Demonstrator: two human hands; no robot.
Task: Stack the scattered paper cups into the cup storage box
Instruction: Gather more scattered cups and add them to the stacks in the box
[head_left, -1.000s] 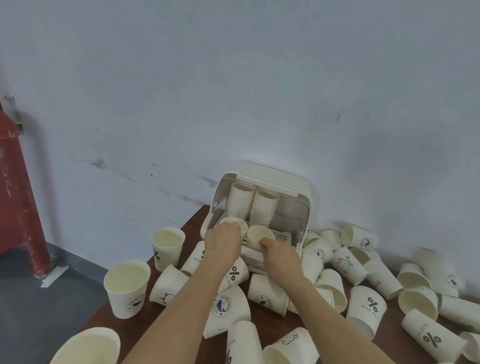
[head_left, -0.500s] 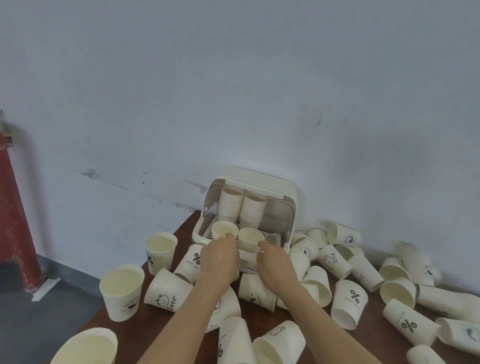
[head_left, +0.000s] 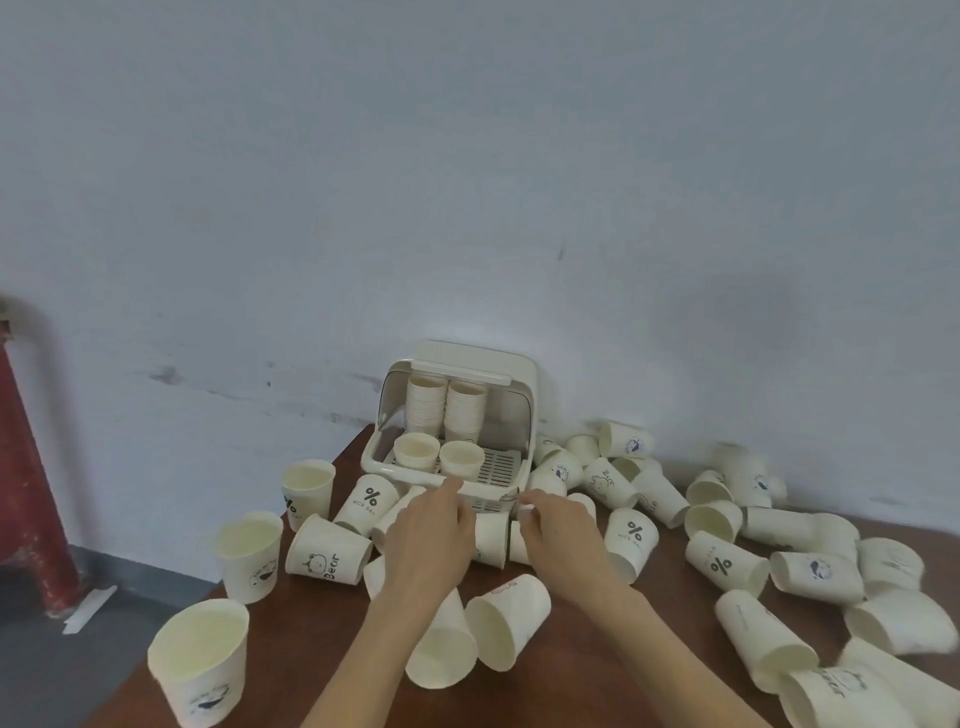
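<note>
The cream cup storage box (head_left: 511, 371) stands open against the wall. It holds two tall cup stacks (head_left: 447, 413) at the back and two single upright cups (head_left: 439, 460) in front. My left hand (head_left: 428, 535) and my right hand (head_left: 563, 530) hover just in front of the box's front rim, fingers loosely extended, holding nothing. Scattered paper cups lie under and around both hands, such as a fallen cup (head_left: 506, 626) near my wrists and a "%" cup (head_left: 366, 504) to the left.
The brown table (head_left: 613, 654) is strewn with several fallen cups on the right (head_left: 727, 561). Upright cups (head_left: 249, 553) stand along the left edge, one (head_left: 197, 660) at the near corner. A red post (head_left: 26, 467) stands on the floor at left. The wall is right behind the box.
Both hands let go of the two cups set in the box's front row and drew back toward me. The camera view shifted left and tilted.
</note>
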